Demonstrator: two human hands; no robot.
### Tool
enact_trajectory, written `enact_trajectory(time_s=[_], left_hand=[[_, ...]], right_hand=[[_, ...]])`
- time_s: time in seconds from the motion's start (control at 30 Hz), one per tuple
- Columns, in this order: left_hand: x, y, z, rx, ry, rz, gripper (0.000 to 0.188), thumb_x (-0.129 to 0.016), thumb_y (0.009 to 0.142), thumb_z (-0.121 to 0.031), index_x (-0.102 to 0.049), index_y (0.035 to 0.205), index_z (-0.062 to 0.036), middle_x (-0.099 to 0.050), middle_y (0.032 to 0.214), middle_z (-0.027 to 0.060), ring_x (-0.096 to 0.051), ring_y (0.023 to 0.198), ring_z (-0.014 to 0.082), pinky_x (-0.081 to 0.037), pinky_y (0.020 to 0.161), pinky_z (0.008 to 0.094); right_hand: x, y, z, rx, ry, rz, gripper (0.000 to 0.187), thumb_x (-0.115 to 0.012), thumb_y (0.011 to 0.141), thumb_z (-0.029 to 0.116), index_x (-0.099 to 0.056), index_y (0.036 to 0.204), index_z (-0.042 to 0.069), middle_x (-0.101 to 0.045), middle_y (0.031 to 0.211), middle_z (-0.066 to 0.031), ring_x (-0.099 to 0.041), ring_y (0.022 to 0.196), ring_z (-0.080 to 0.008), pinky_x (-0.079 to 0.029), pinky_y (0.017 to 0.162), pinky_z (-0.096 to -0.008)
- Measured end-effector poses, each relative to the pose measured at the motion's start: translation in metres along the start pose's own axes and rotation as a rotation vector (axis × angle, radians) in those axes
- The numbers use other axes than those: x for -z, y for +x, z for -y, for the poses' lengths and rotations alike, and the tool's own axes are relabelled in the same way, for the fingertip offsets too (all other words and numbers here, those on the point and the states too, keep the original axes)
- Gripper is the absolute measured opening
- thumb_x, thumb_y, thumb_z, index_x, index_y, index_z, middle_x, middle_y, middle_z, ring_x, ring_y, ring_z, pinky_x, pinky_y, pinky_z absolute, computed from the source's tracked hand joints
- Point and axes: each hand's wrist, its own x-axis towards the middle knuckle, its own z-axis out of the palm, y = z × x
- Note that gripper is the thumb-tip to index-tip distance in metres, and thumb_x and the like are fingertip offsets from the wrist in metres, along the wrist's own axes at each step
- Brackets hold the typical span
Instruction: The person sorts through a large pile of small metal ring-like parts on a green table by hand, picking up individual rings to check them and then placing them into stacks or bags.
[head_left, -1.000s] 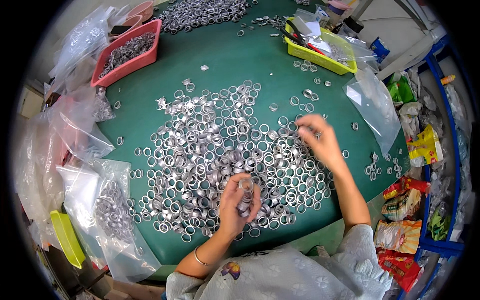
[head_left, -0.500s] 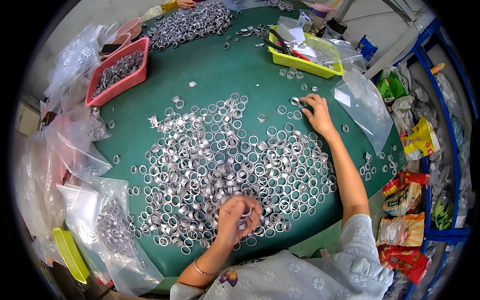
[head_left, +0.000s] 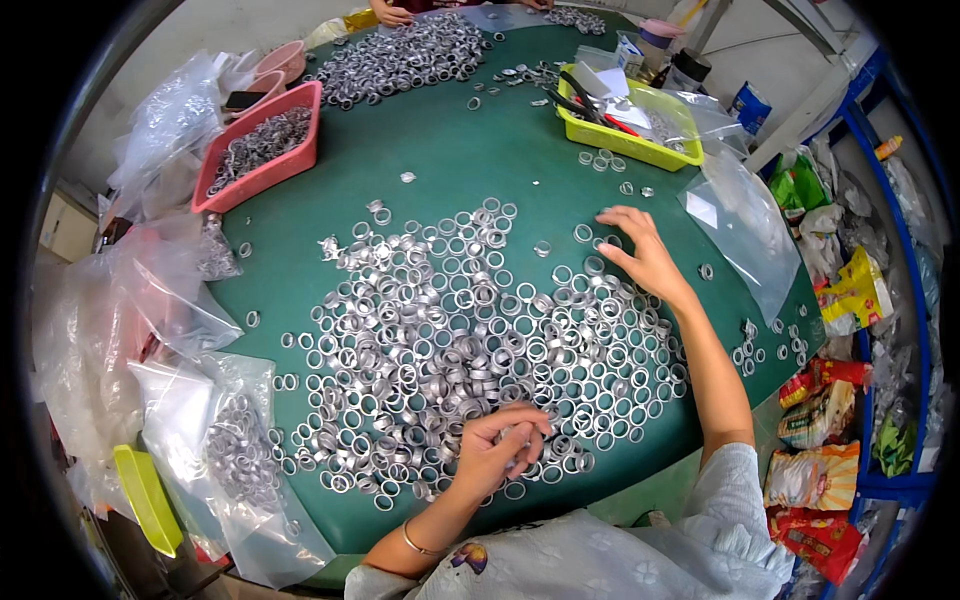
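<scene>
A broad heap of silvery metal rings (head_left: 430, 350) covers the near middle of the green table (head_left: 440, 150), some lying flat and others piled up. Over the heap's front edge, my left hand (head_left: 503, 450) is closed, its fingers curled round a metal ring mostly hidden by them. My right hand (head_left: 645, 255) is open, thumb and fingers apart, just beyond the heap's far right side. Beside its fingertips lie a loose ring (head_left: 583, 233) and a few others close to the thumb. Small groups of rings lie farther right, near a flat clear bag (head_left: 745, 235).
A pink basket (head_left: 310, 130) of metal bits stands far left; a yellow-green basket (head_left: 640, 150) with pliers and papers stands far right. Clear bags (head_left: 160, 310) crowd the left edge. Across the table, another person's hand (head_left: 392, 14) is beside a second ring heap (head_left: 410, 55).
My right hand has opened and come slightly nearer, away from the rings it was fingering. My left hand has turned, its fingers closing further over the ring. The whole view has shifted slightly.
</scene>
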Motion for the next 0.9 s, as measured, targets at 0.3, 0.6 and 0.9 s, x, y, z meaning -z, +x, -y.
enact_trajectory(time_s=[0.3,0.6,0.9], left_hand=[[0.009,-0.002,0.002,-0.047,0.116,0.067,0.024,-0.044,0.091,0.001,-0.060,0.109,0.0018,-0.059,0.092,0.0102,-0.050,0.055,0.0059,-0.035,0.039,0.0148],[0.007,-0.003,0.000,-0.120,0.158,0.029,0.023,-0.045,0.091,0.000,-0.062,0.106,0.0011,-0.058,0.090,0.0077,-0.048,0.049,0.0045,-0.034,0.040,0.0154],[0.016,-0.002,0.004,-0.033,0.080,0.022,0.028,-0.044,0.093,-0.006,-0.054,0.118,0.0003,-0.059,0.096,0.0105,-0.052,0.053,0.0078,-0.037,0.038,0.0156]], right_hand=[[-0.104,0.094,0.055,0.195,-0.084,0.112,0.056,-0.062,0.081,0.038,-0.046,0.128,0.013,-0.041,0.131,-0.0147,-0.031,0.127,-0.0343,-0.024,0.104,-0.0454],[-0.095,0.065,0.056,0.154,0.149,0.258,0.029,-0.060,0.080,0.006,-0.057,0.109,0.005,-0.059,0.104,-0.0098,-0.047,0.110,-0.0281,-0.034,0.095,-0.0396],[-0.076,0.050,0.057,0.225,0.040,0.037,0.024,-0.059,0.079,-0.001,-0.060,0.103,0.000,-0.065,0.088,-0.0106,-0.059,0.096,-0.0261,-0.045,0.085,-0.0350]])
